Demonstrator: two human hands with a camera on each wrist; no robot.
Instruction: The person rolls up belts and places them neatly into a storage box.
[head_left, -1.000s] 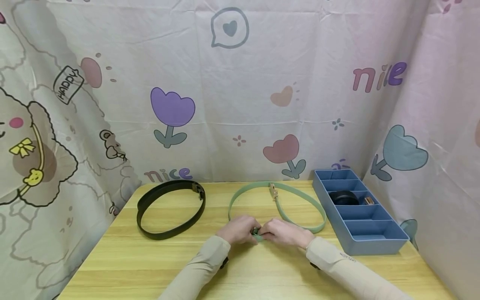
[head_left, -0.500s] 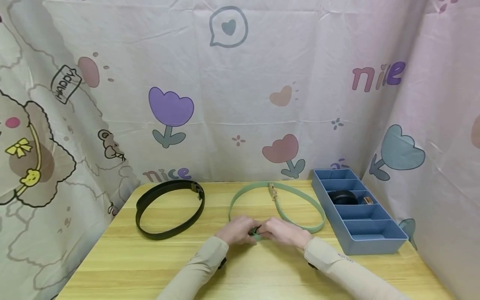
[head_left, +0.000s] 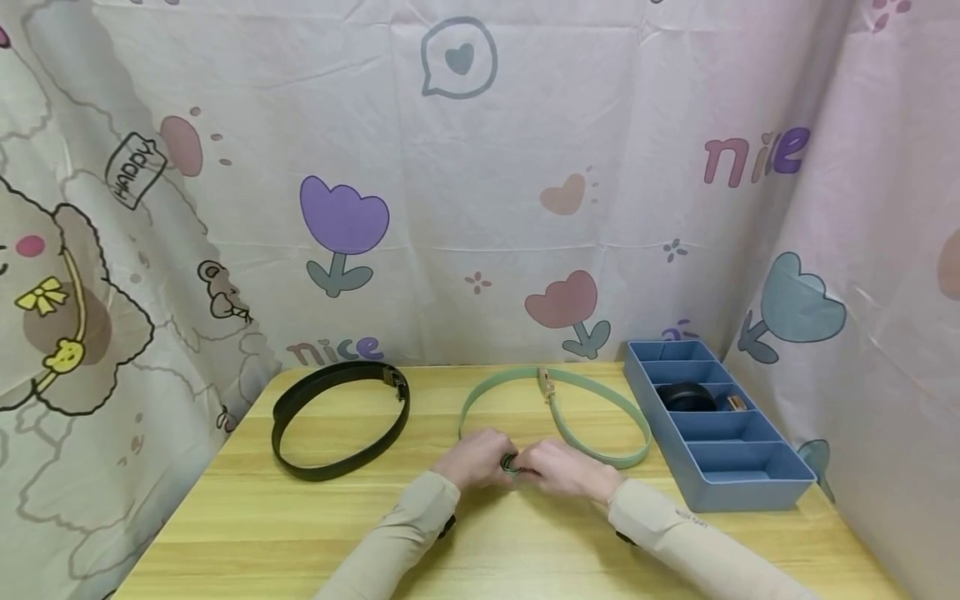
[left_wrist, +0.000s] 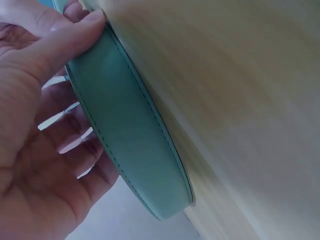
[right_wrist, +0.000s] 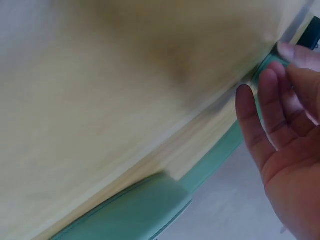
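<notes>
Green belt (left_wrist: 125, 120), its small coil (head_left: 511, 465) snug in the narrow pinch of left hand (head_left: 477, 460) and right hand (head_left: 564, 468).

From where I'm standing, this is a small tabletop nook curtained in creased white cloth (head_left: 465, 150), though I can't tell whether a home or a studio lies around it; the cloth hangs behind and down both sides, printed with purple, pink and blue cartoon tulips (head_left: 345, 218), peach and grey hearts (head_left: 566, 196) and the word "nice" (head_left: 738, 162), as playful as nursery curtains, and it closes round a pale yellow wood-grain table (head_left: 225, 533), where everyday belongings lie: a looped black belt (head_left: 322, 474), a looped pale green belt (head_left: 632, 460) and a rectangular blue divided tray (head_left: 750, 497)
</notes>
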